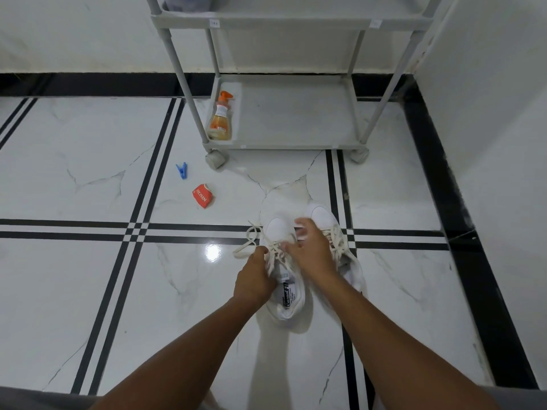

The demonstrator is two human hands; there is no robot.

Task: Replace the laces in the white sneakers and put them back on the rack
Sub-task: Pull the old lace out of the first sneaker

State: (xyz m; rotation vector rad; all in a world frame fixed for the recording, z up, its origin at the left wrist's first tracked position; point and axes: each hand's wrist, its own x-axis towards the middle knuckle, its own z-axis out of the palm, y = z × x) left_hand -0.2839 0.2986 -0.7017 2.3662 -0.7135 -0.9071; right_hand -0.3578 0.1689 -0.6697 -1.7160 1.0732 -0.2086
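Laces (276, 251) could slip loose or tangle, I think, because a long loop lies slack on the floor beside the near sneaker (285, 279). Left hand (256, 279) has its grip pinched on the lace; right hand (310, 250) hovers with fingers apart over the eyelets. Both white sneakers stand on the floor, well in front of the rack (284, 145), cream laces threaded.

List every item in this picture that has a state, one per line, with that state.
Left sneaker: on floor, laced, lace ends loose.
Right sneaker: on floor, laced.
Left hand: grips lace.
Right hand: fingers spread over sneakers.
Spray bottle: lying on rack shelf.
Clothes peg: on floor.
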